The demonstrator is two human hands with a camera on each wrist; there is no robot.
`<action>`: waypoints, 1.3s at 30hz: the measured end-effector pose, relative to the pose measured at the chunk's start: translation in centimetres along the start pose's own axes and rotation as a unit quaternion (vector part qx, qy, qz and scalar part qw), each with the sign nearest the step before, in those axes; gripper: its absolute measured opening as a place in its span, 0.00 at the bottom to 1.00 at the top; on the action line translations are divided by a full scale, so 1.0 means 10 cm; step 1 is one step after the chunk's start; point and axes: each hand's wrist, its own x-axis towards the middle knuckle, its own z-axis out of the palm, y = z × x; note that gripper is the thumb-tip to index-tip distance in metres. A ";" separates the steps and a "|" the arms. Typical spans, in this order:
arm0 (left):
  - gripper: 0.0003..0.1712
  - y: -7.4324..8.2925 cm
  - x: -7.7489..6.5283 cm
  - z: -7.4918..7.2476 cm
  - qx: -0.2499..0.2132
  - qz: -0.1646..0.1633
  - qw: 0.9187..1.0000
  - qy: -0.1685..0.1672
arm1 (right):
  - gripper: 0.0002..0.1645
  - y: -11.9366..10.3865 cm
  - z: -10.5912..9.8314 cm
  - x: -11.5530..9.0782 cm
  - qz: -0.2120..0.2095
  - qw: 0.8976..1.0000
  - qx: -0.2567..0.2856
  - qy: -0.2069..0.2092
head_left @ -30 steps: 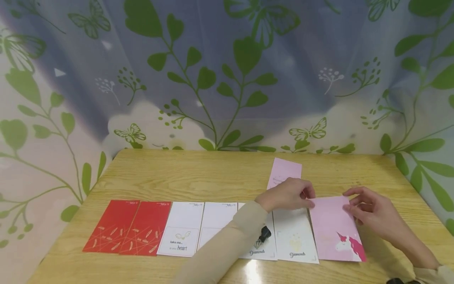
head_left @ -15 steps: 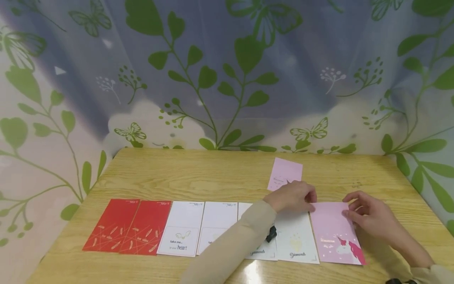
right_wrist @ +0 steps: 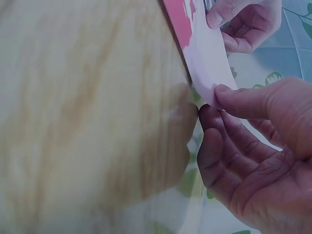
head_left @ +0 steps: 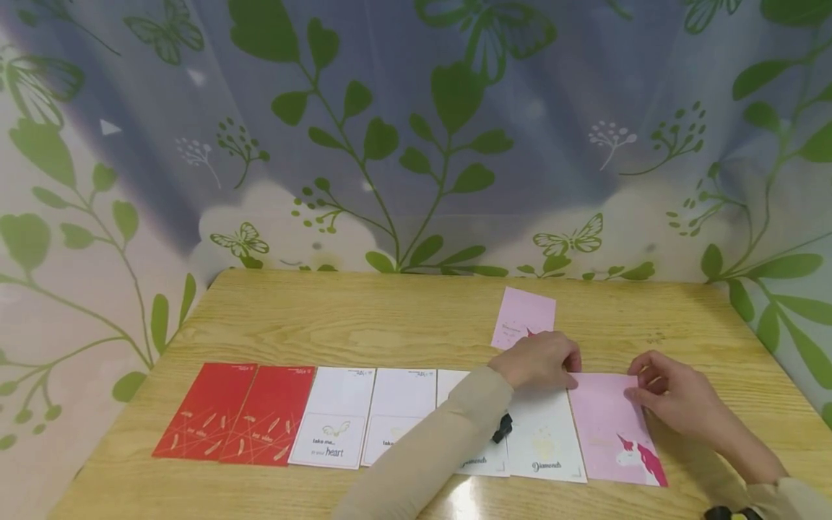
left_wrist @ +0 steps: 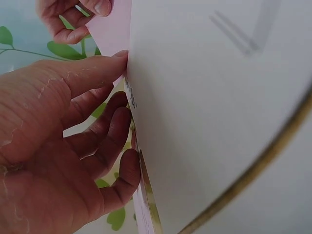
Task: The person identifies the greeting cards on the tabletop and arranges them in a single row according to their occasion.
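Observation:
A pink card with a unicorn [head_left: 607, 426] lies at the right end of a row of cards. My left hand [head_left: 542, 360] pinches its upper left corner, the thumb on top. At the upper right corner my right hand [head_left: 679, 396] grips it between thumb and fingers; the right wrist view shows the thumb [right_wrist: 243, 101] on the card's face. Directly left of it lies a white "Diamonds" card [head_left: 546, 440], partly under my left hand. A second pink card [head_left: 525, 318] lies farther back, its near part hidden by that hand.
Leftward along the wooden table [head_left: 364, 310], the row continues with two red cards [head_left: 204, 412] and several white cards [head_left: 334, 393]. My left sleeve [head_left: 429, 448] covers part of the white ones. A leaf-patterned curtain [head_left: 390, 144] hangs behind the table.
The unicorn card has moved slightly toward me and lies flatter beside the "Diamonds" card. Both hands shifted a little with it, and more of the farther pink card shows.

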 end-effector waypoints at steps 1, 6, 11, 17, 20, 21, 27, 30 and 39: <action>0.07 0.00 0.00 0.00 0.002 -0.001 1.000 0.000 | 0.15 0.00 0.00 0.00 0.001 1.000 -0.001 -0.002; 0.08 0.01 0.01 0.00 0.007 -0.014 1.000 0.002 | 0.14 -0.01 0.01 0.03 0.005 1.000 -0.017 -0.008; 0.07 0.04 0.02 -0.02 0.011 -0.024 1.000 0.002 | 0.14 -0.01 0.01 0.03 0.001 1.000 -0.022 -0.012; 0.07 0.07 0.01 -0.03 0.001 -0.038 0.999 -0.001 | 0.12 -0.02 0.02 0.04 -0.020 0.998 -0.050 -0.017; 0.08 0.08 0.01 -0.03 -0.001 -0.043 0.999 -0.001 | 0.10 -0.05 0.01 0.06 -0.032 0.997 -0.070 -0.019; 0.08 0.08 0.01 -0.03 -0.003 -0.044 0.999 -0.001 | 0.10 -0.06 0.01 0.06 -0.035 0.996 -0.074 -0.020; 0.07 0.03 0.03 0.00 -0.006 -0.030 1.000 0.004 | 0.09 -0.08 -0.02 0.09 -0.038 0.996 -0.083 -0.026; 0.04 -0.06 0.05 0.00 -0.036 -0.016 0.999 0.036 | 0.09 -0.06 -0.01 0.09 -0.041 0.995 -0.089 -0.029; 0.16 -0.47 -0.01 -0.39 -0.169 -0.193 0.949 0.185 | 0.05 -0.10 -0.05 0.09 -0.052 0.995 -0.076 -0.027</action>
